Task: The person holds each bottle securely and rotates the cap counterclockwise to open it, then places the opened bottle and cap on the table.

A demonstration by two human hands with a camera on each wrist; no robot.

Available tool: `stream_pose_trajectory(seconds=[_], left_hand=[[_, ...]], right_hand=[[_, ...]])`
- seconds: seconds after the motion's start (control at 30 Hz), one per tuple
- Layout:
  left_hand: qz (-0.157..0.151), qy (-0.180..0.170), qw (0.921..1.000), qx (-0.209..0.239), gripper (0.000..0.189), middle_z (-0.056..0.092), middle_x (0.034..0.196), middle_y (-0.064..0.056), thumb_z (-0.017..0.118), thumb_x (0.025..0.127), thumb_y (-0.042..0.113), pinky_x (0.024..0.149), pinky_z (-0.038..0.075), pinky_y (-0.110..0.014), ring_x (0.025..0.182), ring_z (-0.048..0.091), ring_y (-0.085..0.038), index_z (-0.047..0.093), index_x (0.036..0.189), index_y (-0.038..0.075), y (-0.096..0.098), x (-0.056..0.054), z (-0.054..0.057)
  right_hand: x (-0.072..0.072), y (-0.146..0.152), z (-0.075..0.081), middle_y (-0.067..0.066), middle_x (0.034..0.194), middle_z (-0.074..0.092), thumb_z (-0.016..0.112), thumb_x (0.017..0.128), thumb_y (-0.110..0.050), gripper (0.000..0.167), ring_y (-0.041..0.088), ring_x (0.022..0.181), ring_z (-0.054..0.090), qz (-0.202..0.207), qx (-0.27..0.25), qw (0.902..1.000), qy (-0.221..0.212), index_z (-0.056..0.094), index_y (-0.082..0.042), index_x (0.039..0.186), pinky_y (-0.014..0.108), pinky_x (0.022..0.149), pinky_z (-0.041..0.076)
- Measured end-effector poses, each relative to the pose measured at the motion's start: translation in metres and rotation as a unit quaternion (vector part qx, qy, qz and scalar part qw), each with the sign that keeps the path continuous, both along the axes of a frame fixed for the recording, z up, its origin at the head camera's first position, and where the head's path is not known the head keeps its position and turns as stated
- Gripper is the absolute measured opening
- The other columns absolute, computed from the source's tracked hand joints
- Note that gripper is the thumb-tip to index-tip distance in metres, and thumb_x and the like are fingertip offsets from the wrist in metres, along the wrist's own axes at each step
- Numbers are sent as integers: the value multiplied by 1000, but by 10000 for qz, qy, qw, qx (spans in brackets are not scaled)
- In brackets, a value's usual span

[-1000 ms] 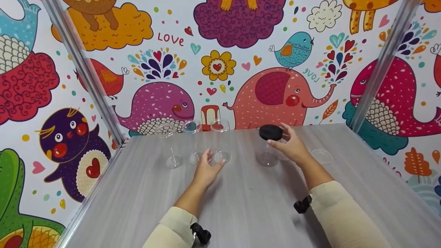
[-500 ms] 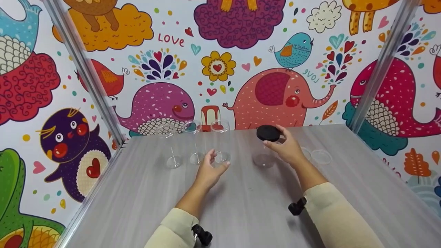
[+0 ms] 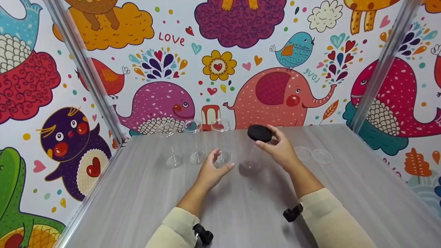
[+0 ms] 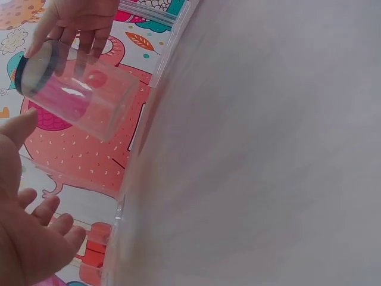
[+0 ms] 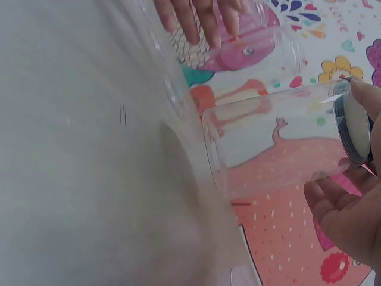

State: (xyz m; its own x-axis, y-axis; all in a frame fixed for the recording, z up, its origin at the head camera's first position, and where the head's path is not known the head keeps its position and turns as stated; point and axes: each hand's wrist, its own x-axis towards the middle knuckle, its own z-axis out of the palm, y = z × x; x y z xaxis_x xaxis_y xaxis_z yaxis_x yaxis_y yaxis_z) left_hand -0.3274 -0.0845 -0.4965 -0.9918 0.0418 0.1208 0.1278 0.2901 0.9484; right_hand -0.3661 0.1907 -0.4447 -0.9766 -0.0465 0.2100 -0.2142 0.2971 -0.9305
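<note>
A clear, straight-sided jar [image 3: 251, 159] with a black lid [image 3: 259, 133] is in my right hand [image 3: 281, 151], whose thumb and fingers grip it at the lid. In the right wrist view this jar [image 5: 271, 140] looks see-through down to its base, which appears raised off the table. My left hand [image 3: 209, 172] is held to the left of it, fingers apart and holding nothing. Beyond the left hand three clear lidless jars stand upright in a row: a left one [image 3: 170, 146], a middle one [image 3: 195, 143] and a right one [image 3: 221, 139].
Two flat clear round pieces, one [image 3: 303, 153] beside another [image 3: 322, 156], lie on the grey table [image 3: 248, 213] right of my right hand. A patterned wall [image 3: 213, 93] closes off the back, and metal posts rise at the corners.
My right hand has carried the lidded jar left and slightly nearer, uncovering a clear round piece behind it. The left hand has shifted slightly right, its thumb farther from the fingers.
</note>
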Motion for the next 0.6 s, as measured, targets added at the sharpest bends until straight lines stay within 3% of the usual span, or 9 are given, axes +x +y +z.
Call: stream_pose_trajectory(seconds=[0.23, 0.6], left_hand=[[-139, -122, 9997, -185, 98, 46, 168, -9, 87, 86, 50, 129, 37, -60, 159, 40, -34, 38, 164, 16, 2, 1, 1], [-522, -6, 9986, 80, 106, 42, 171, -11, 91, 83, 47, 132, 31, -57, 162, 36, -34, 34, 166, 13, 6, 0, 5]], right_hand=[[9, -17, 2, 10, 157, 52, 88, 90, -37, 86, 33, 132, 63, 297, -232, 9992, 155, 44, -22, 162, 39, 106, 61], [19, -46, 3, 12, 155, 56, 88, 91, -29, 80, 30, 127, 68, 691, -662, 9952, 214, 48, -19, 160, 34, 103, 62]])
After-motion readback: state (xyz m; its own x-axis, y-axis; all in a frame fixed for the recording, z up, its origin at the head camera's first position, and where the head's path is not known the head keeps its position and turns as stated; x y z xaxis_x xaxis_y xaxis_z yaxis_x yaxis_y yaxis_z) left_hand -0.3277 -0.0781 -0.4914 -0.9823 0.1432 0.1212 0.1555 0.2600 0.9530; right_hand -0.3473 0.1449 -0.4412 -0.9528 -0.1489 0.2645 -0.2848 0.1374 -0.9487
